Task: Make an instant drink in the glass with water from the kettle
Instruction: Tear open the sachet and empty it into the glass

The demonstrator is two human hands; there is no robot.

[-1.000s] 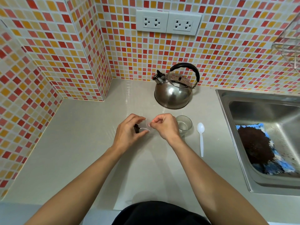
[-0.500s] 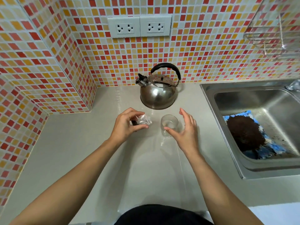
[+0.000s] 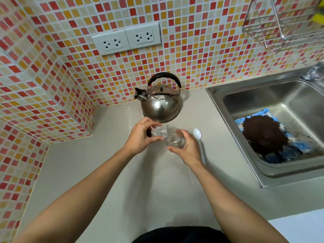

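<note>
one kettle (image 3: 160, 104), one glass (image 3: 173, 138), one spoon (image 3: 198, 137), one sachet (image 3: 158, 132), two sockets (image 3: 126, 40), one sink (image 3: 273, 95), two hands (image 3: 140, 137).

A home kitchen: mosaic-tiled walls (image 3: 201, 55) (red, orange, cream), a steel sink (image 3: 259, 95) set into the desk (image 3: 108, 172), a kettle (image 3: 160, 104), wall sockets (image 3: 126, 40), a wire rack (image 3: 280, 27).

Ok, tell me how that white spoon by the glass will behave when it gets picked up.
The spoon looks like thin white plastic, so it is probably very light and may flex a little. It lies flat on the smooth counter, so it could skid when nudged rather than lift cleanly. Its handle runs under the right hand, so the bowl end seems easier to pinch.
</note>
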